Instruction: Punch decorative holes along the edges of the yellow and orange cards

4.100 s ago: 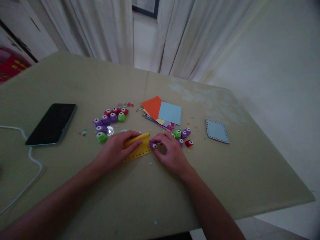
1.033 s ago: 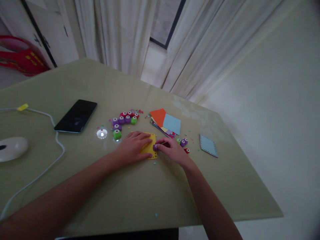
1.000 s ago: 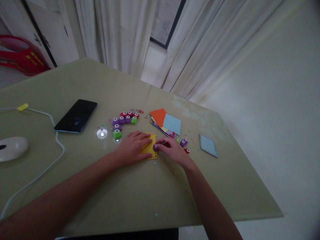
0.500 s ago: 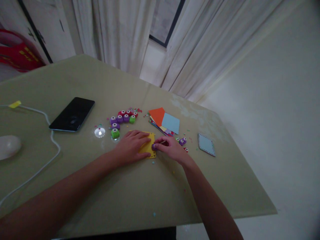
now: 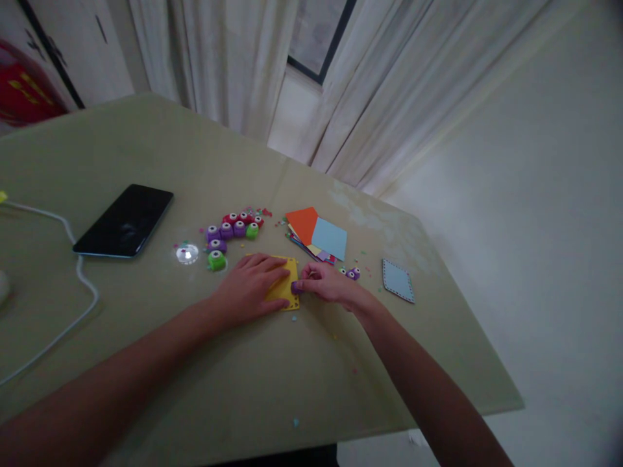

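My left hand [image 5: 253, 283] lies flat with its fingers spread over a yellow card [image 5: 288, 288], which has small holes along its edges. At the card's right edge, my right hand [image 5: 324, 283] pinches a small purple hole punch [image 5: 296, 287] between thumb and fingers. The thumb covers part of the punch. Just right of that hand, a few more purple and green punches [image 5: 353, 274] sit on the table, partly hidden by it. A pale blue card [image 5: 398, 280] with holes all round its border lies farther right.
Beyond my hands is a fan of coloured cards [image 5: 328, 238]. Several purple, red and green punches [image 5: 226, 231] stand in a bent row to the left. A shiny clear disc [image 5: 187, 253], a black tablet [image 5: 125, 220] and a white cable [image 5: 87, 279] lie farther left. Confetti bits dot the table [image 5: 233, 383].
The view has shifted a little, so most things appear farther left. My right fingers have closed down over the purple punch, hiding its eye. My left hand stays on the yellow card.
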Tool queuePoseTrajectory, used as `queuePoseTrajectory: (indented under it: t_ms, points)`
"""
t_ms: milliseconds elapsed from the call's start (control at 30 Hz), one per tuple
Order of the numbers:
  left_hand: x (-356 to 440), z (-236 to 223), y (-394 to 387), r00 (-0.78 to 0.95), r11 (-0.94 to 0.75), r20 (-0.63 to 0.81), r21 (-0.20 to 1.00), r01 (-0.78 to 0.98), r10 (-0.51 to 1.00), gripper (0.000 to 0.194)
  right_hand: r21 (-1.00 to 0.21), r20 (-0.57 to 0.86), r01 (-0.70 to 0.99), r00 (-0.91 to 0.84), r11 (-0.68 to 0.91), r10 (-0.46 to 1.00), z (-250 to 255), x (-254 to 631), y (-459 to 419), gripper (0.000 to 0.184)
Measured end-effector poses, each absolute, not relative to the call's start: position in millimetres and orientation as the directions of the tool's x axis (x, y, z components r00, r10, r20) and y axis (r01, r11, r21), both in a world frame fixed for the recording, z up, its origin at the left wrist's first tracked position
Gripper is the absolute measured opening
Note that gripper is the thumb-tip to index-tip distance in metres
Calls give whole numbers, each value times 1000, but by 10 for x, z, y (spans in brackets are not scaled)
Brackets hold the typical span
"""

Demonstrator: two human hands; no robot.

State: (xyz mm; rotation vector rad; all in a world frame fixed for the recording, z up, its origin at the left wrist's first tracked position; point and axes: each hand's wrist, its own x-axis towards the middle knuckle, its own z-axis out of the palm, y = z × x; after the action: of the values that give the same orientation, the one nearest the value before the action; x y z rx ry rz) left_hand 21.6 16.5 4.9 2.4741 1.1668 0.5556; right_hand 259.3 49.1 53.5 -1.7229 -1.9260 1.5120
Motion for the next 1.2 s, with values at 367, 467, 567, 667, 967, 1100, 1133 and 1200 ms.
queuePoseTrajectory:
  t_ms: [367,467,567,667,967,1100,1133,1200]
  points:
    - [229,46,163,565,-579,201,503,642,800,47,-643,-565,746,-308,-175,765,556,2586,581,47]
    - [227,52,164,572,-582,189,485,652,798,47,-655,-584,728,-318,-202,747,576,2593,582,47]
    - [221,50,166,579,-584,179,481,654,795,50,-700,-552,681,-326,-215,767,611,2607,535,42]
    - [216,45,166,573,-585,194,485,649,796,52,-777,-445,604,-326,-179,834,613,2615,404,30]
    - [214,9,167,569,-587,197,464,664,799,55,-407,-18,911,-81,67,997,461,2736,-164,21]
    - [212,22,161,567,-589,202,455,668,799,54,-202,58,978,67,-54,996,422,2878,-253,27]
    - [213,30,157,566,-588,202,453,670,799,54,-169,72,981,103,-90,992,418,2884,-256,28]
    - [218,42,148,571,-594,200,441,673,796,53,-164,108,982,118,-99,987,431,2826,-229,30]
